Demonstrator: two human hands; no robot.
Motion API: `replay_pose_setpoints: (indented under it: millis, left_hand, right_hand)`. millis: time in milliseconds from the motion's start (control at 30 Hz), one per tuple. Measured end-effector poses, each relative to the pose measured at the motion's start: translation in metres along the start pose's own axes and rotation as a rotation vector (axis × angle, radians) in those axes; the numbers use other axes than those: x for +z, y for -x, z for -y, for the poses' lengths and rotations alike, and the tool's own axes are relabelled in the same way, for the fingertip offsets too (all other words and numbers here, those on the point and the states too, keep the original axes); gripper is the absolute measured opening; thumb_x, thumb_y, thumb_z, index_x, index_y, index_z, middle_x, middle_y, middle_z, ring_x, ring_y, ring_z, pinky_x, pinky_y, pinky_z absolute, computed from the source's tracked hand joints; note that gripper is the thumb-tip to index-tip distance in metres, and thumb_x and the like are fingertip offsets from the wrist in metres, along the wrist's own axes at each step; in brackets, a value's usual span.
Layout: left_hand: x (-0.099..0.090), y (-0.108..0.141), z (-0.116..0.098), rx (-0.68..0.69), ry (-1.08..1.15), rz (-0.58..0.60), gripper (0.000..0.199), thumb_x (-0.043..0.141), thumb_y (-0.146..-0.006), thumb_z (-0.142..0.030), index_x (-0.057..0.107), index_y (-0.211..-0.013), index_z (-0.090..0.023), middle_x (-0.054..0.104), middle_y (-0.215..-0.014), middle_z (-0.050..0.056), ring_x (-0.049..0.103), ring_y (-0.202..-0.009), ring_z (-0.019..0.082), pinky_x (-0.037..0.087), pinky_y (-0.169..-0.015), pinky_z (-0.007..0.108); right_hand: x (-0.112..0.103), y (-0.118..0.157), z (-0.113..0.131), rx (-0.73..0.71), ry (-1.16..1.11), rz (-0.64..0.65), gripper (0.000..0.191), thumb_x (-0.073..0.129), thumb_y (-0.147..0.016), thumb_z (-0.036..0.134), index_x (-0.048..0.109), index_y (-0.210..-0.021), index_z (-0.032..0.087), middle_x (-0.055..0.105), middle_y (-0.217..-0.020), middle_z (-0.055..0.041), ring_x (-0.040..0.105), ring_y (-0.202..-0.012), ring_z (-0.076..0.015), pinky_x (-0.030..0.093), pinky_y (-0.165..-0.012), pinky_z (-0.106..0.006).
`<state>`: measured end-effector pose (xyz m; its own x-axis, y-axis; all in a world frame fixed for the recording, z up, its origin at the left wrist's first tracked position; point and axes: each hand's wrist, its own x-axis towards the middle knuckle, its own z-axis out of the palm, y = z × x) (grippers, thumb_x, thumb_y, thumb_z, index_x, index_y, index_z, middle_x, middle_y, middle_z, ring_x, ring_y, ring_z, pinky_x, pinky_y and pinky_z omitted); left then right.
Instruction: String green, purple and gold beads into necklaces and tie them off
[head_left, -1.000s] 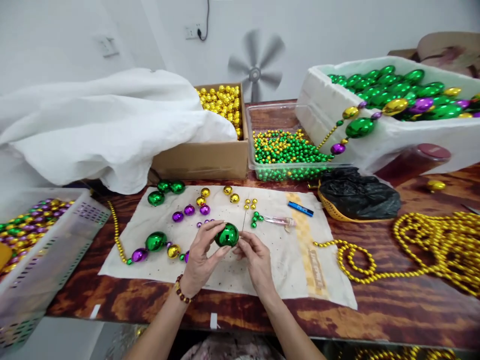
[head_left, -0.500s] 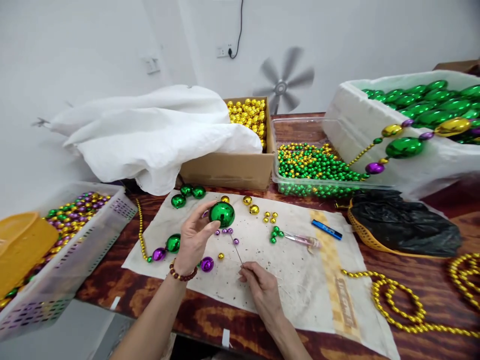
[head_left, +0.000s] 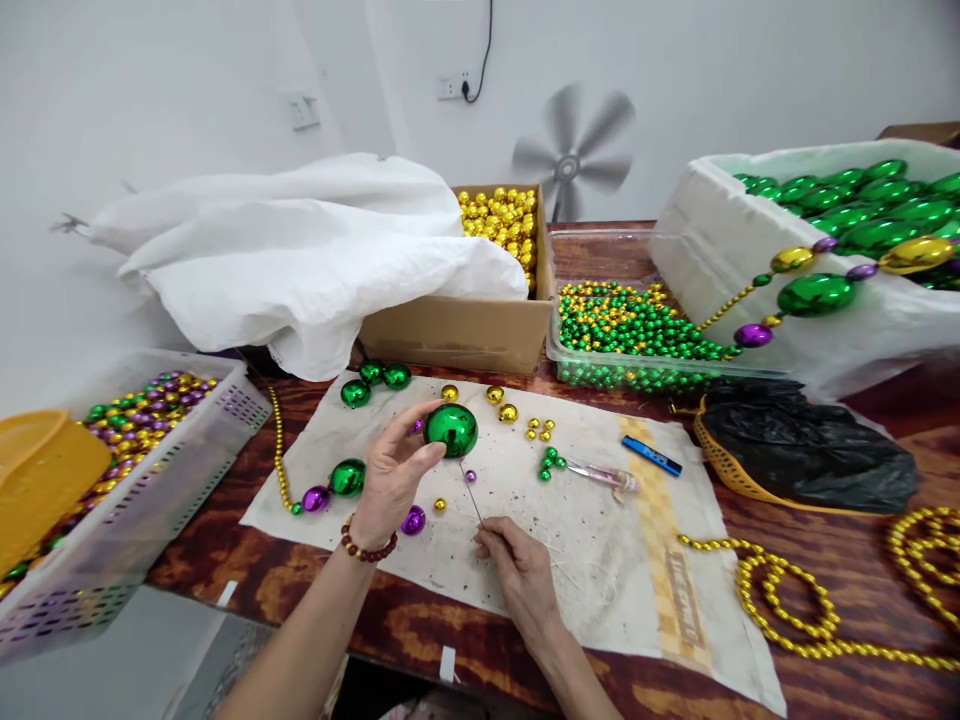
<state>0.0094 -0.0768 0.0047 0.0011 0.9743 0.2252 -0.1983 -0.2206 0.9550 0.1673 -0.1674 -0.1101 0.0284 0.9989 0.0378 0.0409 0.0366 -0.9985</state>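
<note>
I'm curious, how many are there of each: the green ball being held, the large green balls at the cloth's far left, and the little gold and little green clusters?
Held green ball: 1
Large green balls: 3
Little gold balls, clustered: 4
Little green balls, clustered: 4
Total: 12

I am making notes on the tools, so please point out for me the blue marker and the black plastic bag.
Blue marker [head_left: 651, 456]: head view, middle of its barrel.
Black plastic bag [head_left: 806, 448]: head view, its crumpled middle.
</note>
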Motion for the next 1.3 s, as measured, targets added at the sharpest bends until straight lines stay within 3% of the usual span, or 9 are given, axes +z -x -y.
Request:
replay_pose_setpoints:
  millis: [233,767,1033,1300]
  left_hand:
    - [-0.001,0.001,0.003,-0.001,0.013,0.016,0.041,0.078,-0.077,-0.031,0.071,-0.117,-0.026,0.069,-0.119,0.006,0.066,-0.099,0.018,0.056,-0.084,0.026]
    - [0.001,0.021,0.017,-0.001,-0.067,0.121,0.043,0.074,-0.082,-0.027,0.066,-0.124,-0.024,0.062,-0.129,0.011,0.065,-0.109,0.025,0.057,-0.092,0.035]
    - [0.007,0.026,0.011,0.073,-0.108,0.126,0.041,0.076,-0.080,-0.032,0.069,-0.120,-0.023,0.061,-0.126,0.012,0.064,-0.109,0.025,0.058,-0.089,0.034]
    - [0.012,0.030,0.008,0.136,-0.131,0.163,0.040,0.076,-0.081,-0.024,0.069,-0.120,-0.026,0.061,-0.123,0.009,0.061,-0.116,0.024,0.056,-0.093,0.031]
  right_hand:
    - [0.000,0.000,0.001,0.003,-0.004,0.008,0.014,0.057,-0.092,0.029,0.067,-0.087,0.021,0.068,-0.075,-0.0012,0.067,-0.065,-0.0161,0.051,-0.064,-0.024]
    - [0.006,-0.005,0.019,-0.047,-0.055,-0.037,0.017,0.056,-0.094,0.030,0.066,-0.085,0.020,0.068,-0.075,-0.0008,0.067,-0.062,-0.0151,0.051,-0.063,-0.024]
    - [0.007,-0.006,0.026,-0.066,-0.069,-0.043,0.017,0.056,-0.095,0.029,0.066,-0.084,0.020,0.068,-0.076,-0.0017,0.067,-0.062,-0.0153,0.051,-0.062,-0.025]
    - [0.010,-0.007,0.038,-0.098,-0.069,-0.067,0.019,0.056,-0.094,0.029,0.067,-0.082,0.020,0.068,-0.072,-0.0014,0.066,-0.060,-0.0145,0.050,-0.061,-0.024]
